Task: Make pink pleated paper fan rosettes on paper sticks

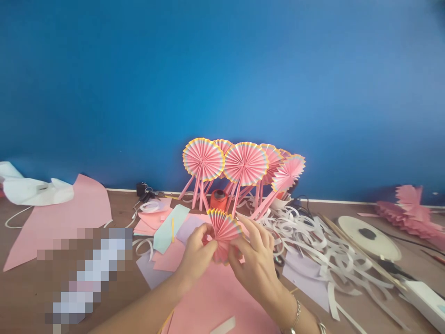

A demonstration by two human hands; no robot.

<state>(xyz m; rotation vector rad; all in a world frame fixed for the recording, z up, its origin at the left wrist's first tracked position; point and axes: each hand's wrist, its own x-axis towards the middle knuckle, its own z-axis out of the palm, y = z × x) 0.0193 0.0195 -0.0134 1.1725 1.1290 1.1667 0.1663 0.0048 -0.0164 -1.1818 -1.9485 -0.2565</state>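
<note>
Both my hands hold a small pleated pink paper fan (222, 225) with a yellow edge, half spread, above a pink paper sheet (215, 297). My left hand (196, 253) pinches its left side with closed fingers. My right hand (252, 260), a bracelet on the wrist, grips its right side, fingers curled round the folds. Behind them, several finished round pink paper fans on sticks (243, 167) lean against the blue wall.
An orange ribbon spool (218, 199) sits under the fans. Curled white paper strips (313, 241) cover the floor at right, beside a flat white disc (368, 236). Pink, lilac and mint paper pieces (167, 227) lie at left, with a large pink sheet (62, 218) and a white cloth (34, 190).
</note>
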